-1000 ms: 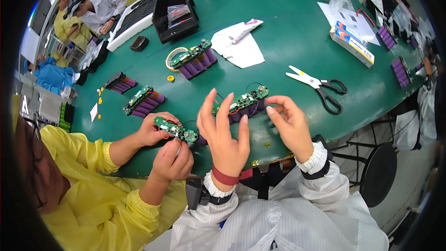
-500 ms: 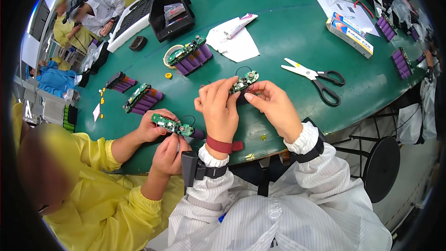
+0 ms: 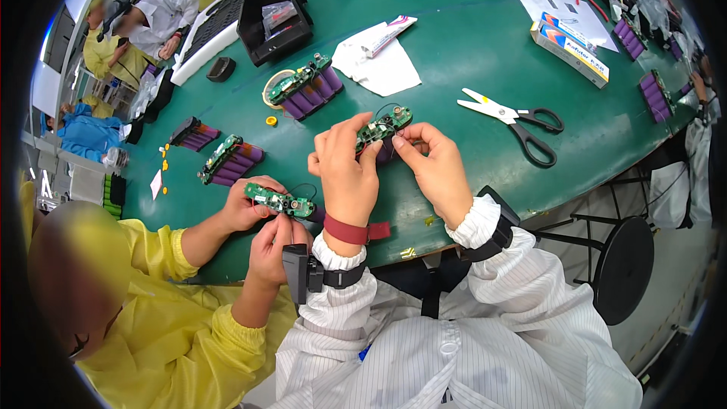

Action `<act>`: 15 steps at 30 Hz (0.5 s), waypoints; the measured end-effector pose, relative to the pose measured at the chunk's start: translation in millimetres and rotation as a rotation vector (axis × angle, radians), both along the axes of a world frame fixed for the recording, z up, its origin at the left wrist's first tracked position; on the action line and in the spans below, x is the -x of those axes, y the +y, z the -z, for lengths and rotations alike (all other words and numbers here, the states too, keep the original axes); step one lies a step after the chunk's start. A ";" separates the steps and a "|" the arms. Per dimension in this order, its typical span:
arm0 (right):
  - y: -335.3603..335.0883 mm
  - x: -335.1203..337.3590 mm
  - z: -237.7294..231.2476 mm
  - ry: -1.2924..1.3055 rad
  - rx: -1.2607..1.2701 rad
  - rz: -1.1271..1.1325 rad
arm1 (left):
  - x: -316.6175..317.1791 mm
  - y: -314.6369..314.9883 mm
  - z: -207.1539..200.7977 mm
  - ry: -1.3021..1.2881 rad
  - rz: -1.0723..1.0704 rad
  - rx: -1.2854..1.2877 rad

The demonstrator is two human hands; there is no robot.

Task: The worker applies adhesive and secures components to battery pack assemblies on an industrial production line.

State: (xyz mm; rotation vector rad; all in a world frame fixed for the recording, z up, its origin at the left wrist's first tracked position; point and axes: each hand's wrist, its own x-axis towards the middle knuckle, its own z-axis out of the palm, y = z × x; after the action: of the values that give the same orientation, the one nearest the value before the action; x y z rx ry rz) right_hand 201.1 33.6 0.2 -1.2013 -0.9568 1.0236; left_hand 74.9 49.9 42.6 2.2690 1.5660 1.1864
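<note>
Over the green table, my left hand [image 3: 344, 167] is closed round the left end of a battery pack [image 3: 384, 126] with a green circuit board on top. A purple cell shows under the board, and the fingers hide much of the rest. My right hand [image 3: 435, 170] grips the pack's right end between thumb and fingers. Thin dark wire runs beside these fingertips; whether they pinch it too, I cannot tell. To my left, a co-worker in yellow holds a similar battery pack [image 3: 280, 201] in both hands.
Scissors [image 3: 503, 115] lie partly spread on the right. Farther off are a white sheet [image 3: 386, 72] with a tube [image 3: 390, 36], a long carton [image 3: 569, 55], and a black bin [image 3: 276, 23]. Another battery pack [image 3: 309, 89] stands by a tape roll [image 3: 274, 91]. A round stool [image 3: 625, 269] stands at right.
Both my hands and the battery pack have shifted slightly left. The pack's board is now more exposed between my fingers.
</note>
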 end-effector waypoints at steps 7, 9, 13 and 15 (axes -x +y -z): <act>-8.3 9.7 -12.5 -0.098 -0.079 0.109 | 0.1 -1.7 2.6 0.056 -0.022 -0.037; -8.7 10.0 -12.9 -0.139 -0.087 0.119 | 0.6 -1.8 3.4 0.047 -0.020 -0.041; -6.3 10.4 -11.4 0.136 0.077 0.094 | -0.4 -1.4 4.4 0.034 -0.007 -0.045; -6.6 14.1 -12.4 0.169 0.087 0.103 | 0.4 -1.9 2.7 0.033 -0.003 -0.051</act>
State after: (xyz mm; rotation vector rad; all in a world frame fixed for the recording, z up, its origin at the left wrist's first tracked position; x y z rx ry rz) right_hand 187.0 27.0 12.6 -1.2023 -0.7179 1.0753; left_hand 74.5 48.0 39.9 2.3300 1.5686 1.2093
